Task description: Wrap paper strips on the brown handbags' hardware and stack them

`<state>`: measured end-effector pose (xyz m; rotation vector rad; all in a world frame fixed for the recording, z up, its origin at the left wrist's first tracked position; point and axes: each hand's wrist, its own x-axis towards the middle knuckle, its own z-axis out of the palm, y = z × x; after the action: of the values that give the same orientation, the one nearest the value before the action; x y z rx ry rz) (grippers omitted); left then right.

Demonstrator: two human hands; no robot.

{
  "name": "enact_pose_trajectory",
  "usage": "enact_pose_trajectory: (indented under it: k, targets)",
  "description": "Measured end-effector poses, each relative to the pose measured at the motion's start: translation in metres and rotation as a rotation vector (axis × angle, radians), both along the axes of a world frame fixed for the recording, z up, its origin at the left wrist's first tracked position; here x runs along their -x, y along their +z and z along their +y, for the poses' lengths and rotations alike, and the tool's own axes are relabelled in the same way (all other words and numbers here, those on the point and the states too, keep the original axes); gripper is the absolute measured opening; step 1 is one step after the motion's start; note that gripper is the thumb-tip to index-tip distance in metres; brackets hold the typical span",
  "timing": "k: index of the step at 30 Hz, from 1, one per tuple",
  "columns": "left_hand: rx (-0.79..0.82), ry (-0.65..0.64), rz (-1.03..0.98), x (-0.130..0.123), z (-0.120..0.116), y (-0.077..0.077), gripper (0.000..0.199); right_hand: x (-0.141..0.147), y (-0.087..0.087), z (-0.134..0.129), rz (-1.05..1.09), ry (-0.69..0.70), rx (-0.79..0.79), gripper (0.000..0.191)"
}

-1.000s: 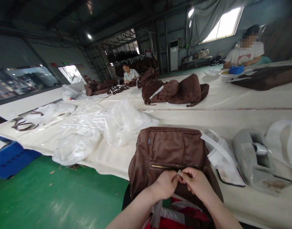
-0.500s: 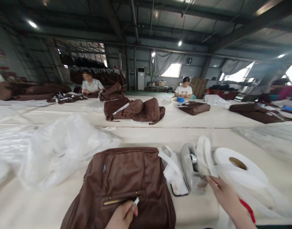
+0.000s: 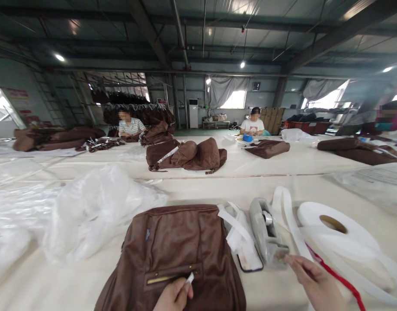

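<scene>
A brown backpack-like bag (image 3: pixel 185 242) lies flat before me, with a short zipper (image 3: pixel 164 280) across its front. My left hand (image 3: pixel 175 295) rests over the bag just below the zipper, thumb and finger pinched on a small white strip (image 3: pixel 190 278) near the zipper's right end. To the right of the bag stands a grey tape dispenser (image 3: pixel 263 229). At its front end my right hand (image 3: pixel 315 276) has thumb and forefinger pressed together; whatever is between them is too small to see. Between bag and dispenser, white strips (image 3: pixel 239 229) lie over a dark-edged flat object (image 3: pixel 250 263).
A large white roll (image 3: pixel 341 220) and a red ribbon-like strip (image 3: pixel 339 280) lie on the right. Crumpled clear plastic (image 3: pixel 97 211) covers the left. More brown bags (image 3: pixel 188 155) are across the table (image 3: pixel 250 170), where two people (image 3: pixel 130 123) sit; another is far right.
The whole view has shifted slightly, with more ceiling showing. My right hand is lower and further right at the dispenser's front, uncovering more red strip. My left hand keeps its pinch on the white strip.
</scene>
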<state>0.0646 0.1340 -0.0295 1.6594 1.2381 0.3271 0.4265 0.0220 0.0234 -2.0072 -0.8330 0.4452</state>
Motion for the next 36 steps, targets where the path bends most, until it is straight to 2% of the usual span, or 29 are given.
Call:
enact_pose_trajectory:
  k: [4,7,9,11,14,17,20,23,29,32,36]
  targets:
    - [0.070,0.038,-0.003,-0.003,-0.002,0.003,0.049,-0.005,-0.019,-0.009,0.117,0.086,0.007,0.038]
    - [0.083,0.071,-0.014,-0.004,-0.011,0.014,0.038,-0.016,-0.024,-0.019,0.109,0.024,0.063,0.032]
    - [0.034,0.063,0.011,-0.005,-0.017,0.023,0.033,-0.008,-0.023,-0.024,0.127,0.027,0.117,0.032]
    - [-0.040,0.032,0.031,-0.005,-0.021,0.030,0.030,0.021,-0.020,-0.020,0.203,0.132,0.134,0.035]
    - [-0.103,-0.008,0.039,-0.004,-0.023,0.035,0.029,0.094,-0.013,0.000,0.401,0.453,0.044,0.039]
    - [-0.120,-0.044,0.021,-0.001,-0.024,0.035,0.029,0.162,-0.012,0.027,0.602,0.671,0.072,0.042]
    - [-0.124,-0.072,-0.024,0.002,-0.025,0.034,0.028,0.195,-0.017,0.047,0.654,0.795,0.123,0.045]
    - [-0.126,-0.090,-0.067,0.003,-0.024,0.033,0.027,0.202,-0.024,0.057,0.616,0.832,0.156,0.043]
    - [-0.106,-0.094,-0.097,0.006,-0.024,0.034,0.028,0.203,-0.034,0.064,0.537,0.818,0.256,0.038]
    - [-0.056,-0.026,-0.137,0.002,-0.025,0.035,0.032,0.202,-0.034,0.067,0.527,0.832,0.296,0.037]
    - [0.055,0.136,-0.211,-0.007,-0.025,0.032,0.046,0.194,-0.028,0.066,0.578,0.892,0.320,0.036]
